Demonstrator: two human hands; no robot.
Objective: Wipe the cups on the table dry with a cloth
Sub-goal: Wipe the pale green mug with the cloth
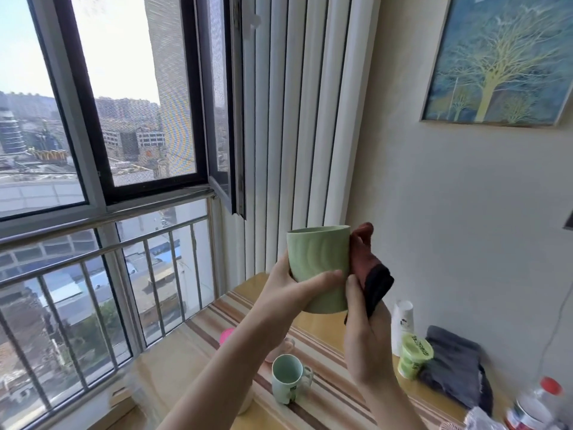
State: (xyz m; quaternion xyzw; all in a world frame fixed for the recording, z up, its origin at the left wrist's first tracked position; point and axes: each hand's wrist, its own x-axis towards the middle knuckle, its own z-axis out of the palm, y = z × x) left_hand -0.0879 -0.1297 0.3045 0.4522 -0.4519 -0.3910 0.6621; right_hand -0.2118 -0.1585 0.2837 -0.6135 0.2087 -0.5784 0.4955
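Left hand (pixel 288 290) gripping one green cup (pixel 319 262), one cloth (pixel 369 268)

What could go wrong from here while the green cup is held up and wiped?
1. The left hand alone grips the green cup, raised well above the table; it might slip and drop onto the mug below.
2. The right hand presses the cloth against only one side of the cup, so other parts may stay wet.
3. Lowering the arms could knock over the paper cup stack nearby.
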